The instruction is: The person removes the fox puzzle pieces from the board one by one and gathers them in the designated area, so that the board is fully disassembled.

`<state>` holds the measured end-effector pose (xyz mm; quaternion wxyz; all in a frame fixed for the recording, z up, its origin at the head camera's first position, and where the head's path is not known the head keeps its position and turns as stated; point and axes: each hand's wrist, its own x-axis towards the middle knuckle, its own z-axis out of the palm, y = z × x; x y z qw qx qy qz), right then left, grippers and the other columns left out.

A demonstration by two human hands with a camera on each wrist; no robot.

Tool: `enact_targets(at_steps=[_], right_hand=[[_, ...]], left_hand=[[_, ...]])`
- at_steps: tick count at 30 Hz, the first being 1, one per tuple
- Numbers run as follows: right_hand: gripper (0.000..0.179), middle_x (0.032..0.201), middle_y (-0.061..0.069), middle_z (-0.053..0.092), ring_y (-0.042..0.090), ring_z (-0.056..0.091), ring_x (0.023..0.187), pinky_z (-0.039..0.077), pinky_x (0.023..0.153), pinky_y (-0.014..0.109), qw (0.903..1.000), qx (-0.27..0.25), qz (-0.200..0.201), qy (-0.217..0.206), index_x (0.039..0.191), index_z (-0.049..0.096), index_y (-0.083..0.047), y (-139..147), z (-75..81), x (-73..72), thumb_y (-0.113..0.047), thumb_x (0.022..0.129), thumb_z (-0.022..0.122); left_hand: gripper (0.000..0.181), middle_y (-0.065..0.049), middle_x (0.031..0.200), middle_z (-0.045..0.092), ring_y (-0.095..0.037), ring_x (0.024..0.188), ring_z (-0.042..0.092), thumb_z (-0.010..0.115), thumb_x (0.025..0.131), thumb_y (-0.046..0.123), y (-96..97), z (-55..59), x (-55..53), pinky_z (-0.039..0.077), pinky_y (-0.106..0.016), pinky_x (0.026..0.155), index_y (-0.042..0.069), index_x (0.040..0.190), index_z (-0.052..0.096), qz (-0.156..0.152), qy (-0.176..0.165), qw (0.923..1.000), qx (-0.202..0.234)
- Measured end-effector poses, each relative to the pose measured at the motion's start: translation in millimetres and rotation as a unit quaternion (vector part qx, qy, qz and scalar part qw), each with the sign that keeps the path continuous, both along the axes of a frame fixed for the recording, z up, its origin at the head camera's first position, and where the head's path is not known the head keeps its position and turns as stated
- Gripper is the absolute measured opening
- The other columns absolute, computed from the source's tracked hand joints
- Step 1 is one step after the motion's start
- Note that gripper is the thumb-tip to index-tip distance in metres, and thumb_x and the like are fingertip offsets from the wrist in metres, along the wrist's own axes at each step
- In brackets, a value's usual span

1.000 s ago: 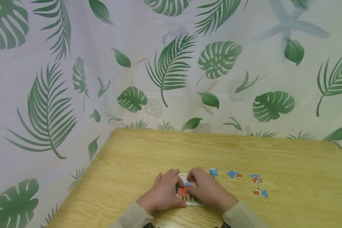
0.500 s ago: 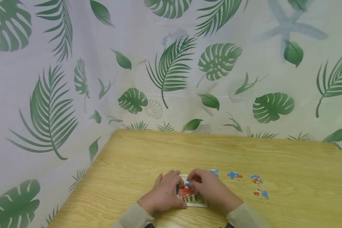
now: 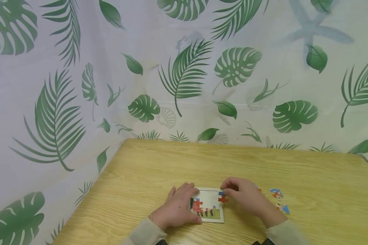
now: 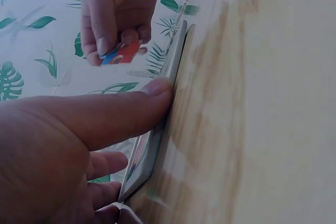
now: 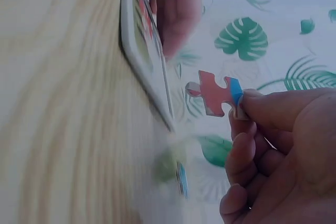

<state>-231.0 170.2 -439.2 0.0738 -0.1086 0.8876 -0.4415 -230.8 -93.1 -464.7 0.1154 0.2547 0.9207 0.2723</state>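
In the head view a white-rimmed jigsaw tray (image 3: 208, 222) lies flat on the table. Red and green pieces fill its left and near parts, and the upper right shows a pale bare bottom. My left hand (image 3: 178, 206) holds the tray's left end, thumb on the near rim and fingers toward the far rim. At the tray's right edge my right hand (image 3: 246, 197) pinches a red and blue puzzle piece (image 3: 223, 196) between thumb and fingertips. The right wrist view shows this piece (image 5: 212, 94) in the air, apart from the tray (image 5: 128, 30).
To the right, loose puzzle pieces lie on the wooden table (image 3: 159, 163): one fox-like piece (image 3: 276, 193) and a blue-cornered piece (image 3: 283, 208). Another is mostly hidden behind the right hand. A leaf-printed curtain (image 3: 184, 115) stands behind and left.
My right hand has moved right, from over the middle of the tray to its right edge, with the piece pinched. More of the tray's bare bottom shows. The left hand has stayed put.
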Motion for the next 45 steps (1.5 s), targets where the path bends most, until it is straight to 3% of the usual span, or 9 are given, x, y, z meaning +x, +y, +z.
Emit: enact_targets(at_steps=[14, 25, 34, 38, 45], right_hand=[[0.010, 0.099, -0.005, 0.068, 0.015, 0.060, 0.090, 0.050, 0.079, 0.039, 0.9965, 0.080, -0.009, 0.021, 0.105, 0.069, -0.013, 61.4, -4.1, 6.1, -0.019, 0.102, 0.062], [0.017, 0.101, -0.005, 0.069, 0.015, 0.059, 0.090, 0.050, 0.077, 0.038, 0.9953, 0.094, -0.008, 0.021, 0.111, 0.069, -0.013, 91.8, -7.0, 6.2, -0.025, 0.104, 0.059], [0.017, 0.098, -0.001, 0.067, 0.017, 0.050, 0.060, 0.045, 0.059, 0.031, 0.9973, 0.073, -0.009, 0.004, 0.111, 0.068, -0.009, 99.2, -7.1, 10.6, -0.021, 0.103, 0.060], [0.017, 0.096, 0.000, 0.067, 0.017, 0.049, 0.056, 0.045, 0.055, 0.031, 0.9977, 0.067, -0.007, -0.006, 0.112, 0.068, -0.009, 101.9, -10.4, 10.3, -0.021, 0.103, 0.060], [0.010, 0.095, -0.005, 0.068, 0.015, 0.056, 0.080, 0.049, 0.070, 0.035, 0.9930, 0.114, -0.003, 0.030, 0.104, 0.070, -0.013, 96.6, -14.5, 6.7, -0.018, 0.101, 0.062]], left_hand=[[0.089, -0.011, 0.162, 0.032, -0.029, 0.152, 0.020, 0.086, 0.078, 0.046, -1.3, 1.5, 0.7, 0.006, -0.064, 0.117, 0.013, 0.151, 0.047, -0.007, -0.002, 1.0000, -0.006], [0.091, -0.011, 0.163, 0.031, -0.029, 0.152, 0.019, 0.085, 0.078, 0.047, -1.7, 0.9, 0.5, 0.006, -0.065, 0.117, 0.012, 0.152, 0.045, -0.013, 0.002, 0.9999, -0.010], [0.091, -0.011, 0.163, 0.031, -0.029, 0.152, 0.018, 0.085, 0.079, 0.048, -1.7, -0.5, -0.2, 0.005, -0.065, 0.117, 0.012, 0.153, 0.045, -0.012, 0.000, 0.9999, -0.008], [0.091, -0.011, 0.163, 0.031, -0.029, 0.152, 0.018, 0.085, 0.078, 0.047, -1.2, -0.4, -0.1, 0.005, -0.065, 0.117, 0.012, 0.152, 0.045, -0.010, 0.000, 0.9999, -0.006], [0.091, -0.011, 0.163, 0.031, -0.029, 0.152, 0.018, 0.085, 0.078, 0.046, -1.4, -0.5, 0.6, 0.004, -0.064, 0.117, 0.013, 0.152, 0.045, -0.008, -0.004, 1.0000, -0.001]])
